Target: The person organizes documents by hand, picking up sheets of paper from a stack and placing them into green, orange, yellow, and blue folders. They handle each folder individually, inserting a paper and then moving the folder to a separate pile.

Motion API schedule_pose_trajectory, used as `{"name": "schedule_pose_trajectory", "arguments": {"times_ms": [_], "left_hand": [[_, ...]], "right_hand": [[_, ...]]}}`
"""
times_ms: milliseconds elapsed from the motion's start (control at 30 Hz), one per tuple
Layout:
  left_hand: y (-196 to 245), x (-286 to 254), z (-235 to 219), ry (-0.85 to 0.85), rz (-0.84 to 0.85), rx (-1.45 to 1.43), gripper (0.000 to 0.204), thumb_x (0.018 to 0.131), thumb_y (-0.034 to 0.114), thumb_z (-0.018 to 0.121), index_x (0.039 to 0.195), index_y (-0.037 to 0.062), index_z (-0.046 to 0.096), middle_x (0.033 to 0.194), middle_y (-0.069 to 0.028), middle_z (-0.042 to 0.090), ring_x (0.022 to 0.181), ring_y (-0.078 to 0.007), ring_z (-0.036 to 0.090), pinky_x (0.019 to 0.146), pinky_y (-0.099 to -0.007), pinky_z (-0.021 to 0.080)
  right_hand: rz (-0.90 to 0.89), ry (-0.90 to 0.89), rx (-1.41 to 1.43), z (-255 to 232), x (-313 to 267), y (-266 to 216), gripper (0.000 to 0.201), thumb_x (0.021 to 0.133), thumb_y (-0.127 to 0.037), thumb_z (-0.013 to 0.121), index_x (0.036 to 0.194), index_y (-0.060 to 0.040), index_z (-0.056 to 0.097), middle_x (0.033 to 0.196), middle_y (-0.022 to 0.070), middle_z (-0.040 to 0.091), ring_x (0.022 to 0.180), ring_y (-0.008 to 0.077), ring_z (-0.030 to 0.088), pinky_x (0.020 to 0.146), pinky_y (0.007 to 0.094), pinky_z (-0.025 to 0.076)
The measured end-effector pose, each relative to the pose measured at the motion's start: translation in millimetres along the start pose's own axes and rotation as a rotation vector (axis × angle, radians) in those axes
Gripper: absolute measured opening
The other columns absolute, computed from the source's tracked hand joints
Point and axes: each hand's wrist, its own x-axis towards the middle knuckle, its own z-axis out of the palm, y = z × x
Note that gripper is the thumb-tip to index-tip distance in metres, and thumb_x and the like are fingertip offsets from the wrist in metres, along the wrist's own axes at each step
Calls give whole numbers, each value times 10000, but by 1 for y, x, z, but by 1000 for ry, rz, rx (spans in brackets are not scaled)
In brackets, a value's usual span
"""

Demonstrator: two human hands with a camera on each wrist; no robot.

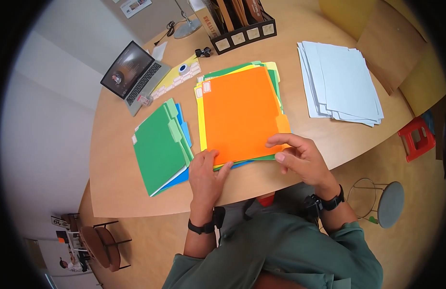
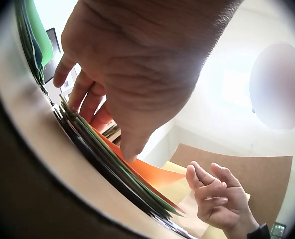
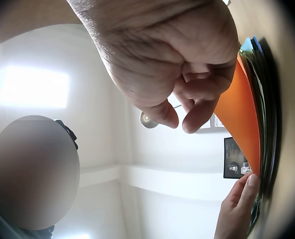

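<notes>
An orange folder [image 1: 242, 115] lies on top of a stack of yellow, green and blue folders in the middle of the table. At the stack's lower left corner, my left hand [image 1: 207, 180] rests with its fingers and thumb touching the edges. My right hand [image 1: 305, 159] hovers by the lower right corner, holding nothing, its index finger and thumb apart and the other fingers bent. In the left wrist view the orange folder [image 2: 155, 175] bows up above the layered stack, and the right hand [image 2: 222, 199] is apart from it.
Left of the stack lie green folders [image 1: 160, 144] over blue ones. Pale blue sheets [image 1: 346, 82] are piled at the right. Farther back stand a laptop [image 1: 136, 79], a black file holder [image 1: 244, 37] and a lamp base [image 1: 187, 29]. A stool [image 1: 391, 204] stands beyond the table's edge.
</notes>
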Motion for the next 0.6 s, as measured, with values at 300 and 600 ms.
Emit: {"name": "schedule_pose_trajectory", "arguments": {"times_ms": [300,600], "left_hand": [[-8,-1,3,6,-2,47,209,979,190,796,1133,57,748,1123,-163,725,1102,-387,673,970,-487,522],[-11,-7,6,128,-112,-116,169,1100,149,629,1100,2,712,1035,-197,739,926,-389,702,836,-449,552]], "right_hand": [[19,20,-6,-1,0,-1,358,1065,-75,696,1407,24,658,1290,105,735,763,65,664,727,246,573],[-38,159,-85,-15,-6,2,368,1064,-92,710,1411,17,658,1296,90,704,779,64,665,735,254,593]]}}
